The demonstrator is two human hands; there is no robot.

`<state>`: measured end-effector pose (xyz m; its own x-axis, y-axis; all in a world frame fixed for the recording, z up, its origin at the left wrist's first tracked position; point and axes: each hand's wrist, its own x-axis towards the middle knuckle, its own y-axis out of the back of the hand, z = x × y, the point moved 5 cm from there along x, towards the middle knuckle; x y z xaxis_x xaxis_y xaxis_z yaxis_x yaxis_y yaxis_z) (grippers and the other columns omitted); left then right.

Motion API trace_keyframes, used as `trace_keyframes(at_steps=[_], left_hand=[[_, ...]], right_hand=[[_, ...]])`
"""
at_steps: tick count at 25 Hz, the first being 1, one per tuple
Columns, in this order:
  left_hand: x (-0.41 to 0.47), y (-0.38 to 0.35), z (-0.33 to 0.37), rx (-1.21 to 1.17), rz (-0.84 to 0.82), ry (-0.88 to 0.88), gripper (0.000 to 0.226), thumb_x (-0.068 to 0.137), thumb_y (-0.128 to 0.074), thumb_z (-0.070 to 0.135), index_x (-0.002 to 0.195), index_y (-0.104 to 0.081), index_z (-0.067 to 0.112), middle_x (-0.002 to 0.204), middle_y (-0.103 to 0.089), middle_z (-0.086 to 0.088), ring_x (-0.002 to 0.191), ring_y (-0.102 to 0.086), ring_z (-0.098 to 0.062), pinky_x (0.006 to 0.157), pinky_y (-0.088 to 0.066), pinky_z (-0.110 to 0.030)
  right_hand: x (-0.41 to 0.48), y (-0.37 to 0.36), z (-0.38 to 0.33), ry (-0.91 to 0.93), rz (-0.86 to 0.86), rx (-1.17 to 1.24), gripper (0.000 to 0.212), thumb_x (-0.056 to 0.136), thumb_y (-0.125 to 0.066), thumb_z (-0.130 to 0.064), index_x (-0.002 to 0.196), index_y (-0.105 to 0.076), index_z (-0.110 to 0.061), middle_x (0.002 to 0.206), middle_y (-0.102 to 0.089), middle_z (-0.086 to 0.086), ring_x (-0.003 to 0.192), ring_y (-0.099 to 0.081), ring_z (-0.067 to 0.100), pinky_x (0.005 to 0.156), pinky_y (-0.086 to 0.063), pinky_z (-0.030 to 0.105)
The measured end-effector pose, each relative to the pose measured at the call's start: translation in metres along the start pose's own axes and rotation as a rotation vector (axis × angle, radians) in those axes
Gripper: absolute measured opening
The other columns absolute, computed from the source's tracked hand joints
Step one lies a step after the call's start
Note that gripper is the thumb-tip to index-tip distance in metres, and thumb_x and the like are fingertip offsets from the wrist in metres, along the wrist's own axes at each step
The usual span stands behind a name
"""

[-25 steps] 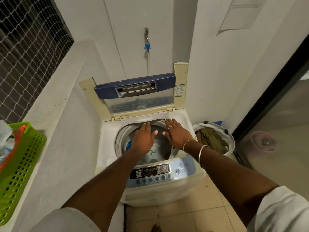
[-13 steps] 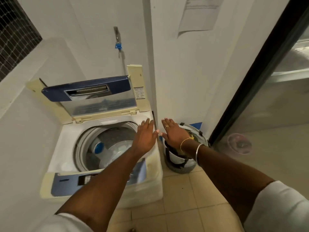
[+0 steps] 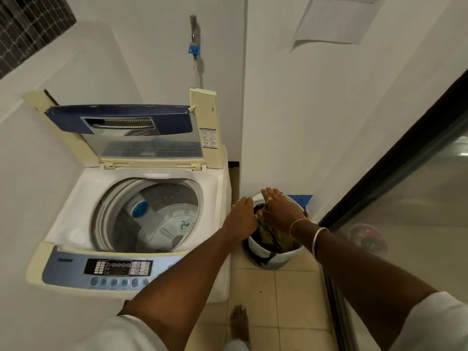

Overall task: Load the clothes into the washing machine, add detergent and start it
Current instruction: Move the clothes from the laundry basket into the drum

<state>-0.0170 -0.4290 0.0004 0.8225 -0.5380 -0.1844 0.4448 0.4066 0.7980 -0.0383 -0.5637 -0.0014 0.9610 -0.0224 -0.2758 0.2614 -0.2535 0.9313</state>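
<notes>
The person's right hand (image 3: 281, 211) spreads flat-fingered over clothes (image 3: 272, 236) in the basket (image 3: 283, 257); left hand (image 3: 240, 219) alongside, grip unclear.

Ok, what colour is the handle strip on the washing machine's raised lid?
Dark blue. The handle strip shows best in the head view.

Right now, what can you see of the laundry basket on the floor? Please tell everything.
The laundry basket is round, with a white wall that looks like plastic and a darker band at its base. It stands upright on the tiled floor, between the washing machine and the wall. Olive-brown and dark clothes lie in it. Both hands are open over its top: the left hand by the rim nearest the machine, the right hand above the clothes; contact cannot be told.
</notes>
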Motion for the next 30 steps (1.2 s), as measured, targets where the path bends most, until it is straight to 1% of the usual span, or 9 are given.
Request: trace_keyframes(at_steps=[2,6,10,17,21,23,25,27,30], left_hand=[[0.018,-0.019,0.0,0.016,-0.024,0.01,0.044,0.095,-0.059,0.027,0.135,-0.044,0.016,0.131,-0.055,-0.006,0.118,-0.057,-0.024,0.098,-0.052,-0.038],[0.05,-0.053,0.002,0.005,-0.061,0.027,0.053,0.096,-0.056,0.028,0.143,-0.039,0.011,0.142,-0.049,-0.01,0.126,-0.052,-0.025,0.107,-0.044,-0.037],[0.087,-0.098,-0.014,-0.068,-0.118,0.155,0.053,0.092,-0.057,0.031,0.139,-0.042,0.011,0.136,-0.052,-0.011,0.124,-0.052,-0.029,0.104,-0.044,-0.044],[0.163,-0.204,-0.068,-0.088,-0.22,0.294,0.073,0.087,-0.059,0.037,0.151,-0.029,0.019,0.148,-0.042,-0.01,0.134,-0.044,-0.031,0.107,-0.043,-0.046],[0.217,-0.274,-0.112,-0.022,-0.276,0.287,0.09,0.079,-0.057,0.056,0.155,-0.02,0.026,0.154,-0.033,-0.009,0.142,-0.033,-0.031,0.112,-0.034,-0.056],[0.241,-0.308,-0.141,0.049,-0.311,0.293,0.098,0.072,-0.049,0.068,0.154,-0.014,0.031,0.154,-0.033,-0.007,0.144,-0.028,-0.032,0.113,-0.026,-0.061],[0.262,-0.343,-0.173,0.088,-0.323,0.284,0.101,0.071,-0.046,0.074,0.153,-0.004,0.034,0.155,-0.03,-0.009,0.144,-0.026,-0.036,0.111,-0.028,-0.063],[0.276,-0.374,-0.195,0.082,-0.347,0.302,0.11,0.068,-0.053,0.075,0.152,0.009,0.04,0.16,-0.016,-0.013,0.147,-0.014,-0.04,0.112,-0.026,-0.065],[0.293,-0.419,-0.206,0.049,-0.404,0.271,0.134,0.059,-0.074,0.069,0.151,0.02,0.04,0.162,-0.001,-0.016,0.149,-0.005,-0.042,0.115,-0.021,-0.063]], right_hand=[[0.006,-0.006,0.026,-0.015,-0.011,0.004,0.073,0.1,-0.047,-0.04,0.157,-0.009,-0.013,0.164,-0.01,0.007,0.152,-0.008,0.026,0.123,-0.014,0.04],[0.031,-0.029,0.081,-0.021,-0.106,0.016,0.082,0.097,-0.051,-0.046,0.157,-0.005,-0.013,0.165,-0.006,0.008,0.152,-0.005,0.026,0.123,-0.016,0.042],[0.066,-0.062,0.126,0.019,-0.221,0.029,0.087,0.094,-0.055,-0.046,0.157,-0.004,-0.015,0.165,-0.003,0.004,0.152,-0.002,0.025,0.123,-0.013,0.044],[0.148,-0.176,0.2,0.104,-0.414,0.023,0.104,0.085,-0.062,-0.053,0.156,0.004,-0.016,0.164,0.005,0.008,0.151,0.001,0.033,0.122,-0.01,0.05],[0.205,-0.242,0.247,0.051,-0.436,0.058,0.122,0.074,-0.07,-0.061,0.156,0.01,-0.019,0.163,0.013,0.007,0.151,0.008,0.032,0.122,-0.008,0.05],[0.223,-0.275,0.266,0.002,-0.458,0.094,0.133,0.064,-0.071,-0.071,0.154,0.017,-0.028,0.162,0.017,0.004,0.15,0.011,0.032,0.121,-0.008,0.055],[0.235,-0.308,0.282,-0.014,-0.499,0.089,0.138,0.057,-0.07,-0.078,0.148,0.026,-0.039,0.161,0.023,0.002,0.149,0.015,0.035,0.118,-0.009,0.062],[0.241,-0.338,0.291,-0.031,-0.539,0.062,0.14,0.053,-0.068,-0.082,0.141,0.035,-0.047,0.158,0.03,0.002,0.147,0.02,0.038,0.115,-0.008,0.067],[0.245,-0.374,0.296,-0.053,-0.556,-0.026,0.141,0.055,-0.069,-0.082,0.143,0.035,-0.043,0.159,0.026,0.011,0.147,0.014,0.043,0.115,-0.007,0.067]])
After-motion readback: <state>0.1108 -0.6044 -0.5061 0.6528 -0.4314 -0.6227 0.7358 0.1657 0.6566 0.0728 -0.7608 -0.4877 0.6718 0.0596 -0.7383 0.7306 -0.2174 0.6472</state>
